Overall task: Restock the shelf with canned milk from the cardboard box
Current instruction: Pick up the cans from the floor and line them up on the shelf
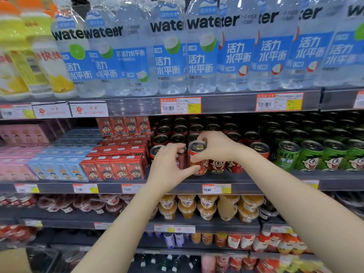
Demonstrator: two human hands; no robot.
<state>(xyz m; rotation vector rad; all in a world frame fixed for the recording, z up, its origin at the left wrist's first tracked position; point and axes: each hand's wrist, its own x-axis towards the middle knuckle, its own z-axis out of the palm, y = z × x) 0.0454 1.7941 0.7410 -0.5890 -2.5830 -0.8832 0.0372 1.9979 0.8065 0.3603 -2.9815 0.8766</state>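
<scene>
Red milk cans [178, 134] with a cartoon face stand in rows on the middle shelf [246, 187]. My right hand [214, 147] grips one red can [197, 154] at the front of the row, fingers over its top and thumb on its side. My left hand [169, 164] is beside it on the left, fingers curled round another red can [182, 161] that is mostly hidden, thumb stretched under the first can. The cardboard box is out of view.
Green cans [309, 155] fill the shelf to the right, red milk cartons [116, 168] and blue cartons [53, 168] to the left. Water bottles [171, 56] stand on the shelf above. Jelly cups [208, 207] sit on the shelf below.
</scene>
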